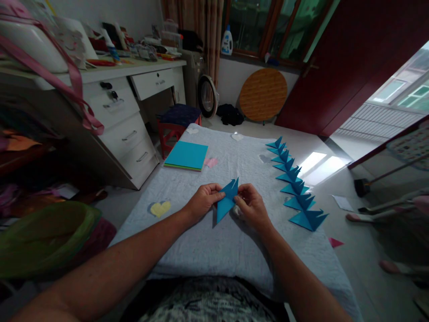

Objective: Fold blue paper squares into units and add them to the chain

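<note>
A blue origami crane (226, 202) is held just above the cloth-covered table (214, 250), between my two hands. My left hand (205, 201) pinches its left side with thumb and fingers. On the opposite side, my right hand (250, 203) grips the folded paper near its upright point. One wing hangs down toward me, and two narrow points stick up at the far end. Along the table's right side runs a row of several finished blue cranes (303, 199). A stack of square paper (187, 155), blue on top, lies at the far left of the table.
Left of the table stand a green-lined bin (50, 232) and a white desk (124, 129) with drawers. A red stool (167, 134) touches the area beyond the stack. A pink paper scrap (336, 242) lies off the right edge; a dustpan (362, 187) stands farther right.
</note>
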